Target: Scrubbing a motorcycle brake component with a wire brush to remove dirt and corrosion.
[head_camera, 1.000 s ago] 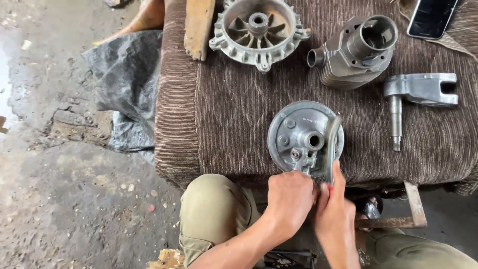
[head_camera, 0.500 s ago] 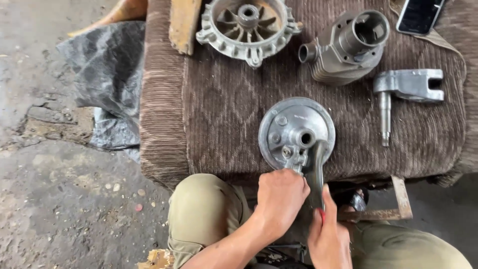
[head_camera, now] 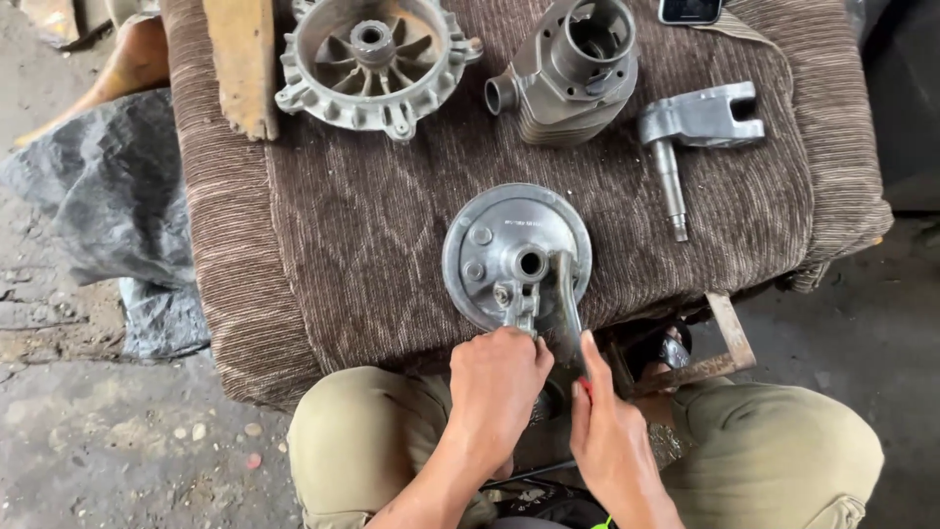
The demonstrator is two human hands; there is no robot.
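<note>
round metal backing plate (head_camera: pixel 509 245) at 6 o'clock edge of the cloth-covered worktop (head_camera: pixel 372 225), left hand (head_camera: pixel 499 387) pinched on its little lever arm (head_camera: pixel 519 309), right hand (head_camera: pixel 607 431) open flat just beside, finned hub (head_camera: pixel 377 59) and cylinder (head_camera: pixel 573 69) up at 12

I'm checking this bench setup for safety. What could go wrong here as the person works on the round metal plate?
The round plate lies near the front edge of the brown cloth, so a hard tug might slide it off onto the knees. The left hand and right hand are bare on its lever arm; a slip could pinch fingers. The forked spindle might roll if the cloth shifts.
</note>
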